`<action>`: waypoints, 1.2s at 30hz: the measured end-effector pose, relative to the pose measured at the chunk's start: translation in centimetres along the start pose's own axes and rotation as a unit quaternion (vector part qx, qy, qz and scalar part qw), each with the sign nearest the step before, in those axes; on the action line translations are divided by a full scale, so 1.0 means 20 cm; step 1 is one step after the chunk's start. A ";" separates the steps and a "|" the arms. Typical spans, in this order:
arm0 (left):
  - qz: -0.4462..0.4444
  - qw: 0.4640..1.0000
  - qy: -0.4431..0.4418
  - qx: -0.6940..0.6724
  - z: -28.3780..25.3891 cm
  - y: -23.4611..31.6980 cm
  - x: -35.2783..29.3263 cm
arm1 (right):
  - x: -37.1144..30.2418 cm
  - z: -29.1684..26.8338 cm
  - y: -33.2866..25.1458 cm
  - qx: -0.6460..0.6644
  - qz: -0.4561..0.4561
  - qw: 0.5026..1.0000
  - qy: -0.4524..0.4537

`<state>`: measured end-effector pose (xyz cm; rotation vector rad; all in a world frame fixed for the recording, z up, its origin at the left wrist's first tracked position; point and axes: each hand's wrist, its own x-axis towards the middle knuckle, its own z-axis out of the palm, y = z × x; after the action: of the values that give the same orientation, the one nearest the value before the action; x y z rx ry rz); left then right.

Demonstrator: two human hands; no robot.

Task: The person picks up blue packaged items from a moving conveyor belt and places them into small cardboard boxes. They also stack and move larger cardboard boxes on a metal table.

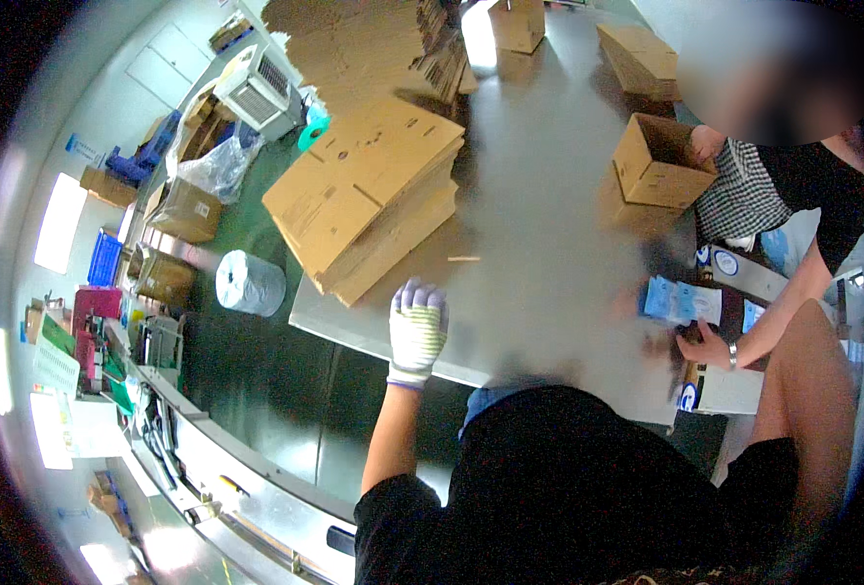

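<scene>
Stack of flattened cartons, brown cardboard with dark printed marks; lying at the left side of the bench, top piece set askew over those beneath. Near its closest corner, at the bench's near edge: left hand, in a white-and-green striped glove with purple fingertips; fingers side by side, tips pointing away from the body; nothing seen in grasp, degree of opening impossible to tell, contact with the bench likewise. Right hand: out of view, grip therefore unknown; bare bent arm visible at far right, above a black sleeve.

Beside the stack, to the right: thin tan strip, lying loose on the bench. Behind the stack: larger pile of flat cardboard, uneven edges at its right. Toward the far end: upright carton. Right of that: low cardboard stack.

At the bench's right side: open carton, mouth upward, with a co-worker's hand at its rim. Nearer: blue-and-white packets, with the co-worker's other hand just beside, band at wrist; contact unclear.

Left of the bench, on the floor: large white roll. Farther back: pale louvred cooler, green roll. Along the left: blue crate.
</scene>
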<state>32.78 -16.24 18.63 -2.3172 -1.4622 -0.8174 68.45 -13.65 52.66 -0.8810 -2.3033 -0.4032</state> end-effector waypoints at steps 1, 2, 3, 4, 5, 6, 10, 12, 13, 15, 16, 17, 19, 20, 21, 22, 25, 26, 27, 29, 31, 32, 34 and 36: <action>-0.005 1.000 -0.004 0.004 -0.01 -0.02 -0.05 | 0.01 0.00 0.01 0.001 0.002 1.000 -0.005; -0.020 0.999 -0.031 0.019 -0.02 -0.05 -0.09 | 0.00 0.01 0.00 0.004 0.005 1.000 -0.013; -0.033 0.997 -0.057 0.032 -0.03 -0.07 -0.11 | 0.00 0.01 -0.01 0.005 0.008 1.000 -0.017; -0.043 0.996 -0.066 0.041 -0.05 -0.10 -0.12 | 0.00 0.01 -0.02 0.005 0.010 1.000 -0.020; -0.042 0.996 -0.066 0.042 -0.08 -0.12 -0.13 | 0.01 -0.01 -0.02 0.005 0.011 1.000 -0.018; -0.066 0.992 -0.084 0.065 -0.09 -0.14 -0.12 | 0.01 -0.02 -0.03 -0.001 0.017 1.000 -0.023; -0.095 0.986 -0.034 0.133 -0.12 -0.32 -0.14 | 0.02 -0.03 -0.06 0.001 0.015 0.999 -0.035; -0.096 0.984 -0.036 0.144 -0.14 -0.38 -0.11 | 0.01 -0.07 -0.06 0.000 0.022 0.999 -0.037; -0.110 0.979 -0.022 0.168 -0.13 -0.41 -0.08 | 0.00 -0.08 -0.05 -0.001 0.025 0.999 -0.037; -0.136 0.972 -0.027 0.189 -0.15 -0.46 -0.04 | 0.00 -0.10 -0.06 -0.009 0.027 0.999 -0.036; -0.141 0.969 -0.021 0.203 -0.15 -0.50 -0.04 | 0.00 -0.11 -0.07 -0.010 0.025 0.999 -0.035; -0.148 0.965 -0.020 0.216 -0.16 -0.54 -0.07 | 0.00 -0.11 -0.08 -0.009 0.023 0.999 -0.037; -0.142 0.965 -0.010 0.219 -0.14 -0.57 -0.04 | -0.01 -0.12 -0.09 -0.009 0.022 0.999 -0.040; -0.163 0.961 -0.027 0.222 -0.14 -0.57 -0.01 | -0.01 -0.14 -0.09 -0.010 0.025 0.999 -0.035; -0.183 0.956 -0.044 0.224 -0.13 -0.56 0.02 | -0.03 -0.15 -0.10 -0.015 0.030 0.999 -0.038; -0.187 0.957 -0.046 0.219 -0.11 -0.58 0.03 | -0.03 -0.17 -0.10 -0.017 0.033 0.999 -0.038; -0.182 0.957 -0.040 0.222 -0.10 -0.61 0.07 | -0.04 -0.19 -0.11 -0.026 0.029 0.999 -0.034; -0.198 0.954 -0.069 0.213 -0.10 -0.61 0.05 | -0.05 -0.20 -0.13 -0.026 0.028 0.999 -0.034; -0.205 0.951 -0.080 0.218 -0.10 -0.61 0.02 | -0.06 -0.20 -0.14 -0.022 0.030 0.999 -0.038; -0.182 0.955 -0.065 0.227 -0.07 -0.64 0.04 | -0.07 -0.21 -0.14 -0.027 0.031 0.998 -0.039; -0.192 0.956 -0.069 0.213 -0.09 -0.60 0.09 | -0.09 -0.23 -0.14 -0.033 0.035 0.998 -0.039; -0.208 0.954 -0.076 0.201 -0.09 -0.59 0.11 | -0.10 -0.25 -0.15 -0.036 0.039 0.998 -0.037; -0.202 0.955 -0.068 0.207 -0.06 -0.63 0.09 | -0.12 -0.26 -0.16 -0.036 0.044 0.998 -0.036; -0.221 0.950 -0.086 0.203 -0.08 -0.61 0.08 | -0.14 -0.27 -0.19 -0.037 0.044 0.998 -0.034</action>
<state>21.85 -10.51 20.16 -1.8160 -2.0456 -0.3592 69.89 -20.27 54.74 -1.0442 -2.3140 -0.4288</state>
